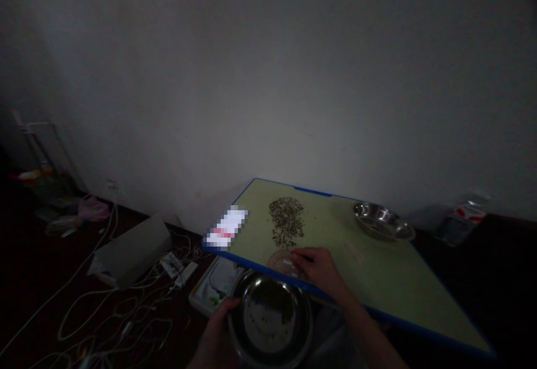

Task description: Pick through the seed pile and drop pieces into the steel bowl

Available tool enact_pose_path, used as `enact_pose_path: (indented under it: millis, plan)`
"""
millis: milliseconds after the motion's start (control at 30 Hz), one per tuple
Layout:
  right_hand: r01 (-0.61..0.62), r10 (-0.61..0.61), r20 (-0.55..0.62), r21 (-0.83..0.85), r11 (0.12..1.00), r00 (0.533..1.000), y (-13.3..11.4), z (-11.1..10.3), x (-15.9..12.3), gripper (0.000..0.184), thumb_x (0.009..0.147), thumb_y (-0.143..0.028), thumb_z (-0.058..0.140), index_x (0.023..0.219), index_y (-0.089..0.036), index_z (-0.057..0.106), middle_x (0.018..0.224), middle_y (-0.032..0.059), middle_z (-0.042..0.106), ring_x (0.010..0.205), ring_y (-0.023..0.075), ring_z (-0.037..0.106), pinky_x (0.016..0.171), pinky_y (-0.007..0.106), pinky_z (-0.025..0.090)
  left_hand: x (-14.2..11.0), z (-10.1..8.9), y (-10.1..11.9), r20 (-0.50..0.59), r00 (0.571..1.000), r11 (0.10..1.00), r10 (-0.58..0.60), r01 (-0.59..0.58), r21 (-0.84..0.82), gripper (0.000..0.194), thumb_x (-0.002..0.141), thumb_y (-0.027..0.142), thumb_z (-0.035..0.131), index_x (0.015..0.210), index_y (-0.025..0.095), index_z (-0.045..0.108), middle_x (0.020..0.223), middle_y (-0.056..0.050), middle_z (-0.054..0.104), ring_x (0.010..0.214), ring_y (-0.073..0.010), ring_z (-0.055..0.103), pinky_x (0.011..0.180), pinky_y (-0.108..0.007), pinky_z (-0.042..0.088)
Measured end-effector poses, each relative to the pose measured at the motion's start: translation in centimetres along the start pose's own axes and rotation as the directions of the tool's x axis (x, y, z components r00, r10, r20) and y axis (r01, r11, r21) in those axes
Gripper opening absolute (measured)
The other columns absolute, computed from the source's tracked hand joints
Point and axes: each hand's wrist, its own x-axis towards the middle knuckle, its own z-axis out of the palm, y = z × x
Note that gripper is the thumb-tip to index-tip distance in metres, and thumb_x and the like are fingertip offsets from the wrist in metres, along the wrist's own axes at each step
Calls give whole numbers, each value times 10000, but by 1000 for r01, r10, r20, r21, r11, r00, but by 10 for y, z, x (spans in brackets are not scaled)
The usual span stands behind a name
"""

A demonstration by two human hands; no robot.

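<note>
My left hand (224, 318) grips the rim of a steel bowl (268, 324) held below the front edge of the board; dark bits lie inside it. On the pale green board (369, 291) my right hand (315, 264) has its fingers closed together at the edge of a round, clear, thin disc or lid (282, 263) with reddish markings. Just beyond the disc, a patch of small dark seeds or grains (287, 218) is spread over the board. Whether the fingers grip the disc or pinch something small is hard to see in the dim light.
A second steel bowl (384, 222) stands at the board's right, near a clear plastic jug (461, 218). A bright blurred rectangle (227, 228) lies on the left corner. Below left are a tray (210, 285), a grey box (132, 251) and tangled cables (121, 324). A wall rises behind.
</note>
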Motion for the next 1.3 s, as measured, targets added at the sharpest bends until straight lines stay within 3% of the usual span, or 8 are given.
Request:
enact_pose_path:
  millis: [233, 467, 600, 800, 967, 1100, 1300]
  plan:
    - [-4, 4, -8, 46, 999, 1000, 1, 0, -1, 307, 797, -396, 533, 792, -197, 766, 699, 32, 735, 626, 197, 654, 599, 277, 491, 0, -1, 1, 17, 1000, 1000, 12, -12, -5, 255, 770, 292, 542, 695, 124, 719, 613, -90, 744, 817, -281, 694, 861, -382, 427]
    - [-25, 24, -294, 1, 1000, 955, 21, -13, -3, 332, 780, -435, 530, 844, -206, 761, 810, 67, 748, 721, 235, 688, 690, 338, 537, 5, -7, 0, 48, 999, 1000, -6, 7, -13, 238, 755, 300, 569, 745, 119, 723, 675, -92, 762, 849, -288, 690, 878, -391, 418]
    - [-14, -26, -356, -109, 994, 934, 30, -24, -7, 359, 816, -444, 491, 856, -206, 757, 806, 70, 746, 700, 227, 688, 652, 327, 539, -1, -1, 0, 47, 999, 1000, -2, 3, -22, 223, 756, 286, 568, 733, 130, 725, 659, -78, 760, 858, -287, 687, 879, -393, 418]
    - [43, -196, -369, -384, 922, 909, 37, -27, -18, 348, 869, -375, 447, 856, -207, 752, 846, 83, 744, 704, 210, 688, 681, 320, 518, -2, 1, 1, 5, 1000, 999, 18, -18, 27, 243, 772, 286, 557, 660, 142, 718, 577, -60, 737, 826, -278, 693, 861, -376, 431]
    - [70, -306, -356, -545, 836, 883, 40, -26, -21, 347, 896, -316, 418, 875, -197, 743, 861, 80, 743, 697, 184, 680, 701, 299, 499, 0, -1, 1, 48, 999, 1000, 3, -3, -9, 259, 777, 291, 538, 699, 130, 726, 620, -67, 750, 822, -267, 694, 852, -363, 437]
    - [76, -342, -364, -582, 810, 866, 41, -26, -20, 347, 903, -291, 415, 868, -187, 744, 839, 78, 742, 693, 174, 675, 684, 281, 488, 0, 0, 1, 71, 997, 1000, 0, 0, -8, 254, 774, 295, 537, 708, 141, 728, 622, -57, 752, 799, -265, 698, 852, -367, 439]
    - [116, -343, -334, -546, 830, 878, 39, -24, -18, 329, 905, -279, 424, 900, -191, 741, 869, 79, 740, 692, 163, 669, 693, 271, 488, 1, -1, 0, 51, 999, 1000, -16, 16, 1, 276, 775, 300, 530, 689, 126, 726, 617, -77, 749, 781, -276, 701, 857, -385, 439]
